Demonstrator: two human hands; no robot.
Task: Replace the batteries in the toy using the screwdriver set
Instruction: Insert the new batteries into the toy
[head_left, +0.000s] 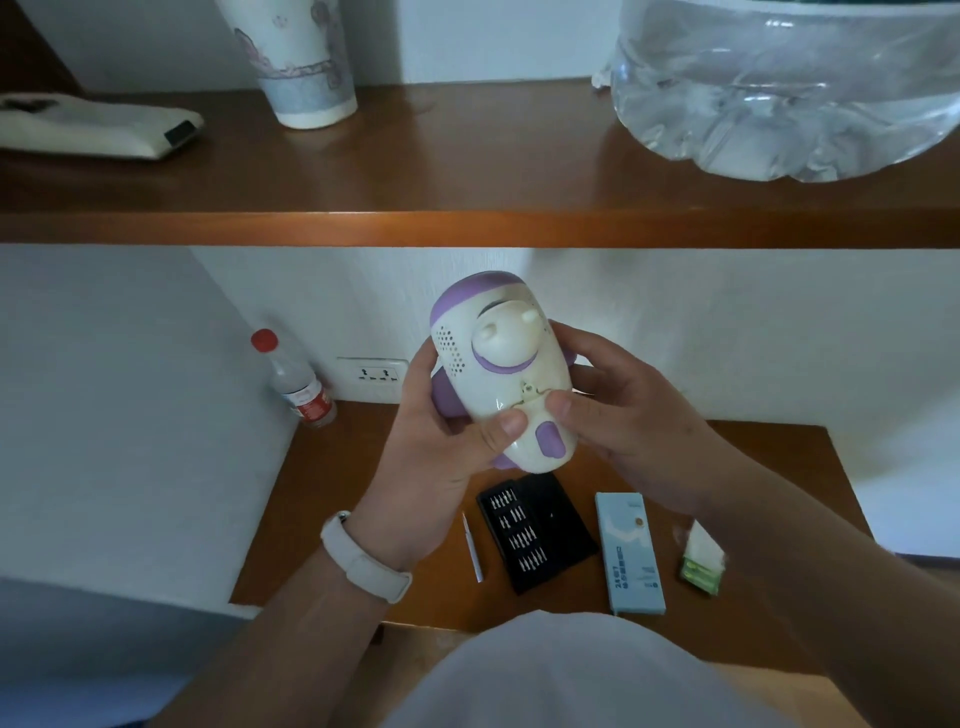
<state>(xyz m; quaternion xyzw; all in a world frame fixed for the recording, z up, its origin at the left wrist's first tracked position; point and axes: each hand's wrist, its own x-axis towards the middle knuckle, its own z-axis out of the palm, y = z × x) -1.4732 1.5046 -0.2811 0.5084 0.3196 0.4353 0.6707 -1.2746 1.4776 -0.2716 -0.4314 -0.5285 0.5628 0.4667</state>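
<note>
Toy (498, 374) of rounded, glossy cream and purple plastic, held up in the air above the near half of a brown wooden desk (789, 467), touching nothing but the two hands.

Nearest, a pale grey shirt front, then two bare forearms reaching forward, with a white matte wristband (363, 561) on the left one.

On the smooth desk top, left to right: slim white driver handle (472, 548), black plastic tray (535, 530) with rows of small metal bits, long light blue cardboard box (631, 553), small green and white wrapped pack (701, 564). All lying flat, just beside one another, not touching.

Above them, left hand (431, 457) curled round the toy's left side, thumb pressed on the lower cream panel. Right hand (623, 426) wrapped round the right side, thumb just beside a small tab at the panel's top edge. Firm grip from both.

Farther back on the left, a clear plastic bottle (298, 382) with red cap and red label, leaning in the corner near a white wall socket (373, 375). Rough white plaster wall (156, 415) behind and to both sides.

Farthest, a thick brown wooden shelf (467, 208) bearing a flat cream fabric pouch (93, 130), a patterned paper cup (306, 67) and a large clear ribbed water jug (789, 93).
</note>
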